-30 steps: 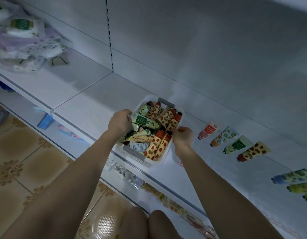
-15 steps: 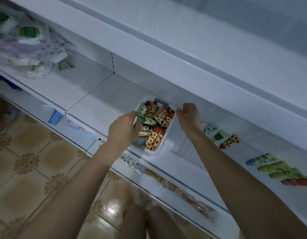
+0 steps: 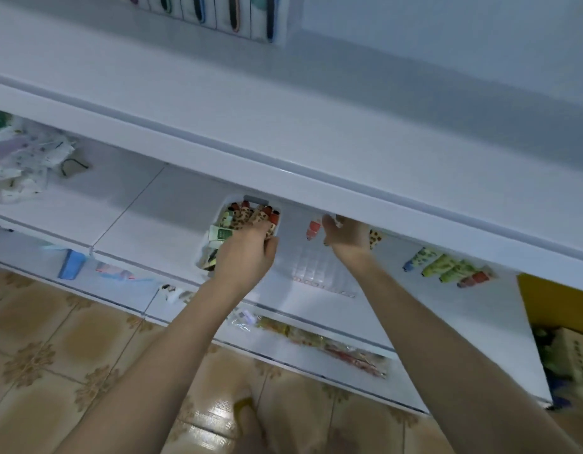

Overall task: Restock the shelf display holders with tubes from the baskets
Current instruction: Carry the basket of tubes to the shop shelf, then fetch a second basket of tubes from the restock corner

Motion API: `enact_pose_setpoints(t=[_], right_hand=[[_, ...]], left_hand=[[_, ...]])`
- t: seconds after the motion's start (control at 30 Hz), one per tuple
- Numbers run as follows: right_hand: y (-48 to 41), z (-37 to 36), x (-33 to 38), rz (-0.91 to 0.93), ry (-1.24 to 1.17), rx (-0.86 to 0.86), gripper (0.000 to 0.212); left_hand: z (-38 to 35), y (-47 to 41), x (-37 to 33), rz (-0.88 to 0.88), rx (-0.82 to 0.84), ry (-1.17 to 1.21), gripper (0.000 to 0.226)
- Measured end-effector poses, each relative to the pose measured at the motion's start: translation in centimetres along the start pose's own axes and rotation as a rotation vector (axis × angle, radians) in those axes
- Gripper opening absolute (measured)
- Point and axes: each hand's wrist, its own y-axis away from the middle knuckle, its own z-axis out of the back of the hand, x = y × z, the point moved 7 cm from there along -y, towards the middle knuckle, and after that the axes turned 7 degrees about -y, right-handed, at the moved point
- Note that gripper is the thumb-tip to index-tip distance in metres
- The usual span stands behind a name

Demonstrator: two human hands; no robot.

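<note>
While I watch through the head camera, the left hand (image 3: pixel 247 253) lies on the near right part of the white basket (image 3: pixel 230 204), fingers bent down among the tubes (image 3: pixel 251 216); I cannot tell whether it grips one or only rests there. That basket sits on the white shelf (image 3: pixel 152 208), packed with leopard-print and green tubes. Well apart from it, the right hand (image 3: pixel 346 235) reaches in under the edge of the upper shelf (image 3: pixel 283 142), which hides its fingertips, so I cannot tell its grasp. It hovers at the back of the clear display holder (image 3: pixel 319 273), between a red tube (image 3: pixel 313 229) and a leopard-print tube (image 3: pixel 377 237). Further right lies a row of tubes (image 3: pixel 447 267).
</note>
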Motion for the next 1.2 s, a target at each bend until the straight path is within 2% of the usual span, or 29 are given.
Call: enact_pose_setpoints(t=[0.1, 0.17, 0.23, 0.37, 0.5, 0.73, 1.0, 1.03, 1.13, 1.2], right_hand=[[1.6, 3.8, -2.5, 0.040, -0.108, -0.102, 0.010], [2.7, 6.3, -4.7, 0.040, -0.095, -0.093, 0.031], [3.7, 9.1, -6.7, 0.048, -0.047, -0.115, 0.039], [6.2, 15.0, -12.3, 0.070, -0.032, -0.131, 0.025], [9.5, 21.6, -18.4, 0.053, -0.049, -0.163, 0.040], [13.5, 30.3, -24.8, 0.022, -0.095, -0.269, 0.043], [16.8, 39.0, -30.1, -0.150, -0.206, -0.543, 0.043], [17.4, 39.9, -30.9, -0.182, -0.225, -0.592, 0.040], [20.2, 42.2, -33.3, -0.266, -0.252, -0.784, 0.015], [23.2, 43.1, -34.8, -0.343, -0.289, -0.910, 0.030]], left_hand=[[-1.2, 0.8, -3.5, -0.050, 0.028, -0.007, 0.025], [-2.3, 1.6, -6.3, -0.083, 0.048, 0.006, 0.025], [-3.5, 2.7, -9.5, -0.100, 0.060, 0.021, 0.032], [-6.3, 6.2, -16.7, -0.108, 0.037, 0.056, 0.033], [-9.6, 10.8, -24.3, -0.107, 0.052, 0.076, 0.036], [-12.3, 14.5, -34.5, -0.191, 0.091, 0.096, 0.035], [-16.1, 12.6, -45.1, -0.452, 0.277, 0.147, 0.037], [-16.9, 12.5, -46.5, -0.499, 0.316, 0.149, 0.037], [-19.0, 13.1, -50.5, -0.664, 0.435, 0.155, 0.038], [-20.1, 14.6, -53.1, -0.781, 0.520, 0.167, 0.039]])
